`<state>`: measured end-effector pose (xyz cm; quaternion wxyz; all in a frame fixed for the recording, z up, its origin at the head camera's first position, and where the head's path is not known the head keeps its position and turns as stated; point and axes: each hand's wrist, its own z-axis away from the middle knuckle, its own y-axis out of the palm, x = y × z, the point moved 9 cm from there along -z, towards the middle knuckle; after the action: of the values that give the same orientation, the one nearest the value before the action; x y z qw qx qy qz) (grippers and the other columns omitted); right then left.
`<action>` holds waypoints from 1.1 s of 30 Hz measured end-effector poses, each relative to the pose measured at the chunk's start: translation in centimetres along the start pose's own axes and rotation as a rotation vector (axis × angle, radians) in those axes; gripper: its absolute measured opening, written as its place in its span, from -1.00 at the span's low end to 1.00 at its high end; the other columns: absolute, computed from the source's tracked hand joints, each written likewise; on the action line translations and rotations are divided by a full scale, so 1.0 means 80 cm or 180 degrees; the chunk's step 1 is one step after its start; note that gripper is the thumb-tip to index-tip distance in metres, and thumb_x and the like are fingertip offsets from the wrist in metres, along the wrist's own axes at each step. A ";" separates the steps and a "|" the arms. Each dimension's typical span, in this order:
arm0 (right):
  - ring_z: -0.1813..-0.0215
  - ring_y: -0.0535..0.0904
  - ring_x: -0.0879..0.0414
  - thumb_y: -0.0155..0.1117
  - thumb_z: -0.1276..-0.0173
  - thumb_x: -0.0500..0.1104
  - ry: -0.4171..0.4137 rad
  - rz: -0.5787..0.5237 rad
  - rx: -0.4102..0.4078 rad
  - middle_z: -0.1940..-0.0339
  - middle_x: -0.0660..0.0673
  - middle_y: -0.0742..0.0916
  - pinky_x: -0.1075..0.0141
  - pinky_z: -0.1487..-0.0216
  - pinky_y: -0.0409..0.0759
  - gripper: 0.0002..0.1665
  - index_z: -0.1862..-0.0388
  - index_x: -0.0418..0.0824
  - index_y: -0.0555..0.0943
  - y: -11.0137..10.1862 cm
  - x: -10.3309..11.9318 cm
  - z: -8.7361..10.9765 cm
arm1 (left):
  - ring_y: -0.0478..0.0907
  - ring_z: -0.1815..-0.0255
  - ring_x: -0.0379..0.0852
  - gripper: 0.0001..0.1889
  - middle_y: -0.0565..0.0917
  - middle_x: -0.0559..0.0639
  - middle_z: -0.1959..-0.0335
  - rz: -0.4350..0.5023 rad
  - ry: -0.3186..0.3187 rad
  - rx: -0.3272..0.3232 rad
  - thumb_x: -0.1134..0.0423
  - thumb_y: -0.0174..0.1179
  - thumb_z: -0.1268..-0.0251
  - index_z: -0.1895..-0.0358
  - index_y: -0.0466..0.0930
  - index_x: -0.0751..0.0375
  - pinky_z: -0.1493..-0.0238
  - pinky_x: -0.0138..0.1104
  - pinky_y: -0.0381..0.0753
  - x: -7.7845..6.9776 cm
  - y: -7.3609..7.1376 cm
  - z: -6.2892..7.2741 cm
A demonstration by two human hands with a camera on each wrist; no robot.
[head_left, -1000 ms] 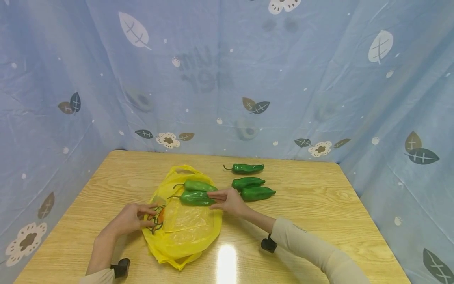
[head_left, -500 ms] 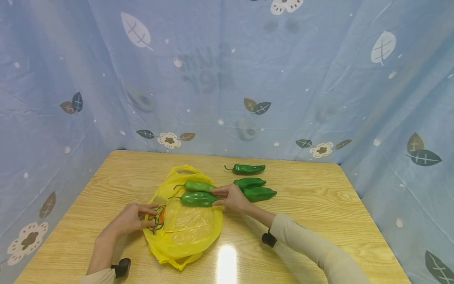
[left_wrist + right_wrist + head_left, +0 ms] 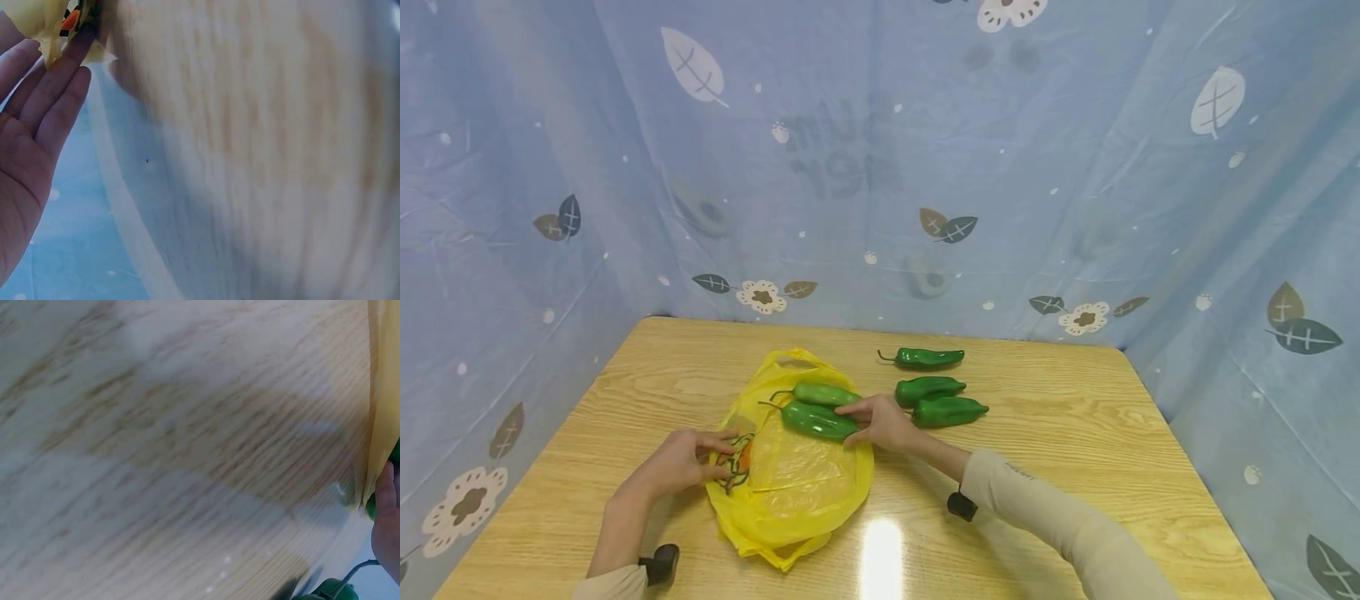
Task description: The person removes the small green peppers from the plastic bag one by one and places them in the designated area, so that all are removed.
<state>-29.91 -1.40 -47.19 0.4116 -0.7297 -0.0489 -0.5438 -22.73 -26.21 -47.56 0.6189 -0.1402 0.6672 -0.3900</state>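
Observation:
A yellow plastic bag (image 3: 808, 500) lies spread on the wooden table. Two long green peppers rest on it side by side: a lighter far one (image 3: 822, 393) and a darker near one (image 3: 816, 422), stems to the left. My right hand (image 3: 883, 423) pinches the near pepper's tip between thumb and fingers, at the bag's right edge. On the opposite side my left hand (image 3: 677, 462) holds the bag's edge by a printed orange-and-black patch (image 3: 739, 462). In the left wrist view, yellow film (image 3: 37, 19) bunches between that thumb and the long, extended fingers.
Three more green peppers lie right of the bag: one at the back (image 3: 928, 357), a middle one (image 3: 928, 390), and one (image 3: 950, 411) just beyond my right hand. A blue patterned curtain (image 3: 865, 167) hangs behind the table (image 3: 1037, 467) and along its sides.
The near pepper on the bag has turned, its tip swinging toward me and its stem end shifting back against the far pepper. My right hand moved slightly with it; my left stayed.

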 end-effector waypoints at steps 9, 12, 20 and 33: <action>-0.16 0.57 -0.03 0.57 0.01 -0.20 0.0045 0.0373 -0.0149 -0.08 -0.22 0.67 0.33 -0.10 0.56 -0.41 -0.06 -0.28 0.66 0.006 0.000 -0.006 | 0.41 -0.22 0.35 -0.63 0.52 0.30 -0.20 0.0015 0.0046 0.0012 0.19 0.43 -0.05 0.06 0.72 0.29 -0.09 -0.03 0.54 -0.003 0.000 0.000; -0.15 0.57 -0.04 0.56 0.00 -0.22 0.0034 0.0383 -0.0199 -0.05 -0.22 0.68 0.32 -0.10 0.56 -0.44 -0.04 -0.30 0.67 0.007 0.001 -0.006 | 0.41 -0.22 0.36 -0.63 0.51 0.32 -0.21 0.0019 0.0085 0.0039 0.19 0.42 -0.06 0.06 0.71 0.30 -0.09 -0.03 0.53 -0.003 0.002 -0.001; -0.10 0.61 -0.02 0.59 0.05 -0.17 0.0088 0.0373 -0.0346 0.02 -0.20 0.71 0.31 -0.09 0.58 -0.43 0.00 -0.31 0.68 0.009 0.004 -0.009 | 0.40 -0.22 0.36 -0.63 0.51 0.30 -0.21 -0.0028 0.0049 -0.0002 0.19 0.43 -0.05 0.07 0.72 0.29 -0.09 -0.02 0.54 -0.002 0.000 -0.001; 0.02 0.68 -0.03 0.61 0.07 -0.11 0.0111 0.0391 -0.0587 0.12 -0.21 0.75 0.33 0.03 0.64 -0.42 0.05 -0.34 0.70 0.018 0.013 -0.012 | 0.43 -0.20 0.35 -0.62 0.50 0.31 -0.21 -0.0018 0.0088 0.0020 0.19 0.43 -0.04 0.07 0.71 0.30 -0.09 -0.02 0.53 -0.001 0.001 -0.001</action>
<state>-29.45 -3.34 -47.00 0.3761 -0.7565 0.0533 -0.5323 -22.76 -26.10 -47.57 0.6090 -0.1348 0.6741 -0.3958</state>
